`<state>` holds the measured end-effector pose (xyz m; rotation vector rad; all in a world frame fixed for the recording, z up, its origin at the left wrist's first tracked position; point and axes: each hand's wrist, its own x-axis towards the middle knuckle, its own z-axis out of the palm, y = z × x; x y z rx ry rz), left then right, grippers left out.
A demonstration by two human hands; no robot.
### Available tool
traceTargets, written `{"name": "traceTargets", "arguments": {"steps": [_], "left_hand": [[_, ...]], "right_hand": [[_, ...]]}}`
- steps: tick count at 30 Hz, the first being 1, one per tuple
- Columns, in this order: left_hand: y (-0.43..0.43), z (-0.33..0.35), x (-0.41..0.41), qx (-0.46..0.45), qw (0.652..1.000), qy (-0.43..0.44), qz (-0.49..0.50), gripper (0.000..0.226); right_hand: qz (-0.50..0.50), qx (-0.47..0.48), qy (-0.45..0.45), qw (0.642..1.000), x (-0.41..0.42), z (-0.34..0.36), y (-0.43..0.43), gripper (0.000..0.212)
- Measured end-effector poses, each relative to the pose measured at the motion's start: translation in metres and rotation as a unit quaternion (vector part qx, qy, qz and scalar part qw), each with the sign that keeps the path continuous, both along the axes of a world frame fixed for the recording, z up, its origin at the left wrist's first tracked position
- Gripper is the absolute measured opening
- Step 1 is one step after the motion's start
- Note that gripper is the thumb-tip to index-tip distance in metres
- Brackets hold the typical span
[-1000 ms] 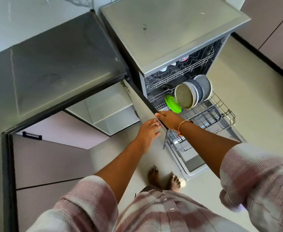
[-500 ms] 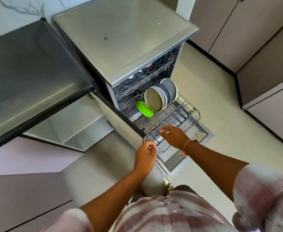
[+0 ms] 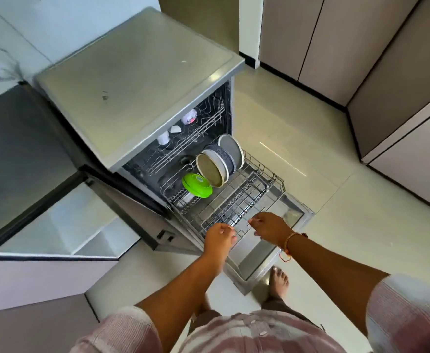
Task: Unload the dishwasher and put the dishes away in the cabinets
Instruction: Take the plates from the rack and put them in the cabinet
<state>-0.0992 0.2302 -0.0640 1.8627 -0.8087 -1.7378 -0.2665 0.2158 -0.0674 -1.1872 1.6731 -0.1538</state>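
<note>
The dishwasher (image 3: 137,80) stands open with its lower rack (image 3: 237,200) pulled out over the dropped door (image 3: 254,261). At the rack's back stand a green lid (image 3: 197,185), a beige plate (image 3: 210,169), a dark speckled bowl (image 3: 225,159) and a grey plate (image 3: 233,149), all on edge. White cups (image 3: 189,115) sit in the upper rack. My left hand (image 3: 220,238) grips the rack's front rim with curled fingers. Just to its right, my right hand (image 3: 270,228) curls its fingers over the same rim.
Left of the dishwasher a lower cabinet (image 3: 64,233) under the dark counter (image 3: 18,149) shows white shelves; its open door (image 3: 132,207) juts toward me beside the rack. Tall cabinets (image 3: 336,47) line the right wall. My bare foot (image 3: 280,278) stands by the dishwasher door's corner.
Both hands left the cabinet door's edge and moved right, onto the front of the lower rack. My view swung right, bringing the dishwasher to the middle.
</note>
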Motion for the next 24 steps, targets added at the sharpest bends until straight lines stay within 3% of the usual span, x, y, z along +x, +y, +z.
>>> {"name": "traceTargets", "arguments": {"steps": [2, 4, 7, 12, 16, 20, 24], "left_hand": [[-0.013, -0.002, -0.018, 0.003, 1.0, -0.026, 0.001, 0.017], [-0.031, -0.005, -0.033, 0.005, 0.999, -0.042, 0.007, 0.023], [-0.059, -0.011, -0.045, 0.003, 0.998, -0.062, 0.02, 0.033], [-0.117, -0.033, -0.049, 0.005, 0.992, -0.12, 0.027, 0.029], [-0.178, -0.077, -0.05, 0.003, 0.988, -0.155, 0.018, 0.021], [-0.25, -0.153, -0.05, -0.002, 0.985, -0.173, -0.008, 0.028], [-0.315, -0.246, -0.039, 0.003, 0.973, -0.227, -0.043, 0.026]], "right_hand": [[-0.08, 0.033, -0.103, 0.991, -0.025, -0.01, -0.016, 0.025], [-0.206, 0.077, -0.205, 0.954, -0.042, -0.01, -0.036, 0.014], [-0.332, 0.108, -0.274, 0.896, -0.053, -0.018, -0.061, 0.014], [-0.41, 0.168, -0.339, 0.83, -0.051, -0.046, -0.1, 0.029], [-0.485, 0.191, -0.389, 0.76, -0.041, -0.085, -0.147, 0.024], [-0.57, 0.202, -0.44, 0.664, -0.019, -0.154, -0.213, 0.022], [-0.59, 0.202, -0.477, 0.619, 0.002, -0.225, -0.27, 0.025]]}}
